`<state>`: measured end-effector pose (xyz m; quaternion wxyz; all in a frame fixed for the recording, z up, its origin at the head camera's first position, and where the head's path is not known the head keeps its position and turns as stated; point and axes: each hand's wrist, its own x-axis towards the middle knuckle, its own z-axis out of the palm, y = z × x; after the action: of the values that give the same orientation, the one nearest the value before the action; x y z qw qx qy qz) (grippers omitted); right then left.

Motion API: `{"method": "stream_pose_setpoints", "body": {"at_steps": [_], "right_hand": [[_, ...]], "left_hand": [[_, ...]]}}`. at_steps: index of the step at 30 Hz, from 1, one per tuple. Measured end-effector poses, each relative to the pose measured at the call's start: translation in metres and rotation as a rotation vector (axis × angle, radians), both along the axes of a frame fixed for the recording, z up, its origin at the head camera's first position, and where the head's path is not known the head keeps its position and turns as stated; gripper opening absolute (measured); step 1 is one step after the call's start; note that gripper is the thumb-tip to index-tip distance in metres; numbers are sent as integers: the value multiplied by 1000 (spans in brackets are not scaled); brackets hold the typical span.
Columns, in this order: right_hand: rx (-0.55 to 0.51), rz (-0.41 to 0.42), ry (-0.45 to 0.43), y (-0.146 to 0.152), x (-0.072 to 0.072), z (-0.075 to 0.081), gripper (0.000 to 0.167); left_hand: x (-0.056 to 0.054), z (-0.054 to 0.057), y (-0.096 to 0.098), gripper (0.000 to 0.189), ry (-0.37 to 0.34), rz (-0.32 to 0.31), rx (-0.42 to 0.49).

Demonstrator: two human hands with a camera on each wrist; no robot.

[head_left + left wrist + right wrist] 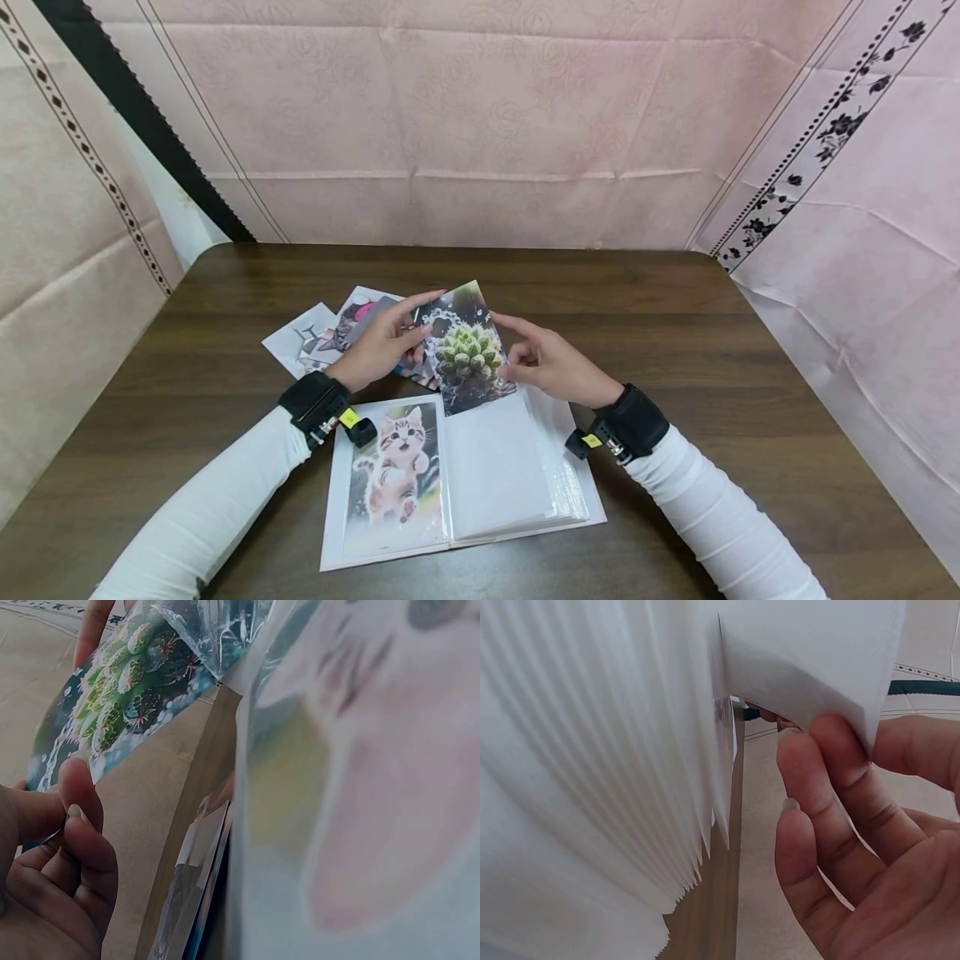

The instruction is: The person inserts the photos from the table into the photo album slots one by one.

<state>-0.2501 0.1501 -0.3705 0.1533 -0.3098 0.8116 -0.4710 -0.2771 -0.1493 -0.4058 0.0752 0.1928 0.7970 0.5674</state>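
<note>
A photo print of a green succulent [470,354] is held up between both hands above an open photo album [498,475]. At its left edge my left hand [384,343] pinches it between thumb and fingers. My right hand [553,363] grips the right edge, its index finger stretched along the upper part. The print's lower end overlaps the top of the album's right page, and in the left wrist view a clear plastic sleeve [217,630] laps over it. From the right wrist, the print's white back [802,652] shows beside the fanned album pages [607,750].
A kitten photo [397,475] fills the album's left page. Several loose prints [296,337] lie overlapping on the brown wooden table [637,308], behind and under my left hand. Pale patterned cloth [480,117] hangs behind the table's far edge.
</note>
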Motion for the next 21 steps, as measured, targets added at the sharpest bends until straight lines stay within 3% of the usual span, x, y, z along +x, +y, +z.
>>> {"method": "stream_pose_setpoints", "body": {"at_steps": [21], "right_hand": [[-6,-27,-37,-3,0,-2,61]], "left_hand": [[1,1,2,49,2,-7,-38]]}}
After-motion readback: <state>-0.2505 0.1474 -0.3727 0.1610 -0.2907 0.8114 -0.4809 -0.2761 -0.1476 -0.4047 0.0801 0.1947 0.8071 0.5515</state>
